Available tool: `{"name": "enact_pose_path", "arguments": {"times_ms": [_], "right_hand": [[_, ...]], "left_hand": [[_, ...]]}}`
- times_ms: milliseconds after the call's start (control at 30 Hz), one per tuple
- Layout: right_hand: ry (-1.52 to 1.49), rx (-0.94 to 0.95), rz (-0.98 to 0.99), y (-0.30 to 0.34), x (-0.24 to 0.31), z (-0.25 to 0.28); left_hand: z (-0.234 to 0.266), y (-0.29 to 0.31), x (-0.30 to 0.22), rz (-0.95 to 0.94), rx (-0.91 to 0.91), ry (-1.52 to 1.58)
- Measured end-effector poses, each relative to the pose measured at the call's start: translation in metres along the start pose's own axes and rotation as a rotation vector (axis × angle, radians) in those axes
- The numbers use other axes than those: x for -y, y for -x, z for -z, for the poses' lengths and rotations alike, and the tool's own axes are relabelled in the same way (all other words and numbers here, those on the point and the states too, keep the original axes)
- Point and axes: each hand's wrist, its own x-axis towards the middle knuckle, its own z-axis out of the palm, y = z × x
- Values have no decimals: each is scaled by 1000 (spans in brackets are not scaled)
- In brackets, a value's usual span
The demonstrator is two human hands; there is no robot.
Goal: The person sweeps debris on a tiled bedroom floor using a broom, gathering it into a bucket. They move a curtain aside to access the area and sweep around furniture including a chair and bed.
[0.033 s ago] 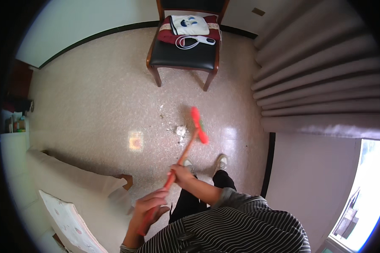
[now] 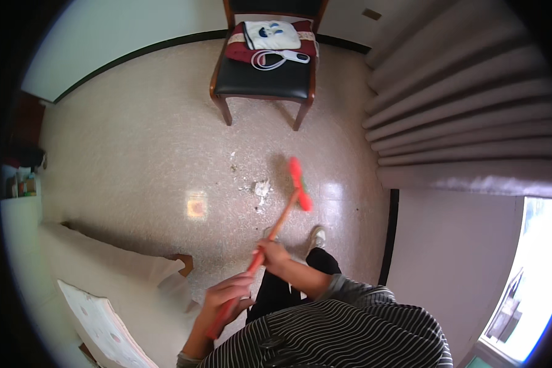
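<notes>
A broom [image 2: 300, 184] with a red head and a reddish handle slants across the middle of the view. My right hand [image 2: 273, 256] is closed around the lower part of its handle. Farther up, close to the handle's end, my left hand [image 2: 228, 297] wraps it too. The broom head is slightly blurred, over the floor just right of a small pile of whitish litter [image 2: 262, 189]. Smaller crumbs and bits [image 2: 233, 167] lie scattered to the left of and beyond that pile.
Ahead stands a wooden chair [image 2: 262, 83] with a black seat, bearing a folded red cloth, a white cloth and a white corded controller [image 2: 297, 57]. Grey curtains [image 2: 460, 122] hang at right. A beige-covered piece of furniture [image 2: 113, 251] stands at left, near my legs.
The broom head has shifted a little to the right, away from the litter pile. Both hands moved slightly to the right with the handle, still holding it.
</notes>
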Motion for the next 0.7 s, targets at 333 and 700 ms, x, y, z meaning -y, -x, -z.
{"name": "enact_pose_path", "arguments": {"times_ms": [333,700], "right_hand": [[-152,-327,94,-103,31,180],[-122,196,24,-17,-46,2]], "left_hand": [[-123,-64,106,-7,-41,350],[-47,30,-30,-143,-189,-185]]}}
